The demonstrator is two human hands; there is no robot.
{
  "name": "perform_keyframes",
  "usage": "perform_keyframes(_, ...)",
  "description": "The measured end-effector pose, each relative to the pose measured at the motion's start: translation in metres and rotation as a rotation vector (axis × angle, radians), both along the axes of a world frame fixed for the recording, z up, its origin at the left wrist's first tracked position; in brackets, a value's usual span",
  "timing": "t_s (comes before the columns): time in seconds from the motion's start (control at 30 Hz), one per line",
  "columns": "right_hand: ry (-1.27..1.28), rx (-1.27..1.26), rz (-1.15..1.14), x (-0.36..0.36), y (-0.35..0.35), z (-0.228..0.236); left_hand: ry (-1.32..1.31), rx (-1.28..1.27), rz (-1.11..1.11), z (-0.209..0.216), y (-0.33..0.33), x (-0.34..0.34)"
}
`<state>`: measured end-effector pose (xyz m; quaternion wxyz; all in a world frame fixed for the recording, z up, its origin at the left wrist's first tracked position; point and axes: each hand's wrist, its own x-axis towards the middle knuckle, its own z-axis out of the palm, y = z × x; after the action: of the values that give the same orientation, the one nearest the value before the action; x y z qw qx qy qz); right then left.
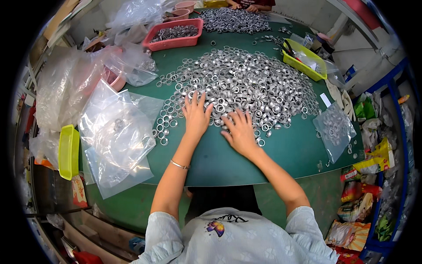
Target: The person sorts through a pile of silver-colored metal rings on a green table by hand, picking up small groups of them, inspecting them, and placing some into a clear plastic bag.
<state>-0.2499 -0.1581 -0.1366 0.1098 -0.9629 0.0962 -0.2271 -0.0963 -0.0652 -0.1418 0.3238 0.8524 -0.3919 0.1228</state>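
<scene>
A broad heap of silver metal rings (246,81) covers the middle of the green table (211,160). At the heap's near left edge, my left hand (196,115) lies palm down with its fingers spread over the rings. My right hand (241,132) rests at the near edge of the heap, fingers apart and touching rings. Neither hand grips anything that I can see. Loose rings lie flat and scattered to the left of my left hand.
Clear plastic bags (116,132) lie at the left, beside a yellow-green basket (69,152). A bag of rings (335,130) sits at the right edge. Farther back are a pink tray (173,35) of metal parts, a yellow basket (303,61), and another person's hands (252,8) at a second heap.
</scene>
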Motion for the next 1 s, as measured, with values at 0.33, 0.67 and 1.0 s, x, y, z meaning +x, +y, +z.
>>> perform_keyframes(0.33,0.003,0.156,0.143,-0.042,0.003,0.002,0.058,-0.164,-0.077,-0.011,0.034,-0.030)
perform_keyframes(0.67,-0.176,-0.086,-0.214,0.032,-0.094,0.019,0.181,-0.073,-0.279,0.004,0.062,-0.063)
perform_keyframes(1.0,-0.166,0.943,0.066,-0.051,-0.009,0.035,1.326,-0.586,-0.194,0.033,0.075,-0.117)
